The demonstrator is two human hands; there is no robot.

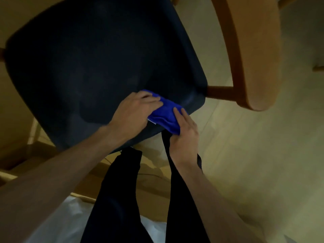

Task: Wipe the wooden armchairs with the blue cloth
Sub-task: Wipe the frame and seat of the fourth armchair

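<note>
A wooden armchair fills the upper view, with a dark navy seat cushion [98, 67] and a curved wooden armrest [252, 55] on the right. The blue cloth [164, 114] lies bunched on the seat's front right corner. My left hand [135, 111] grips the cloth's left side, fingers curled over it. My right hand [184, 135] holds the cloth's right end, fingers laid across it at the cushion's edge. Both hands hide part of the cloth.
Light wooden floor [245, 155] spreads to the right and below. My legs in dark trousers [122, 199] stand just in front of the seat. Something white [66, 223] lies at the bottom left. A wooden rail [220, 92] joins the seat to the armrest.
</note>
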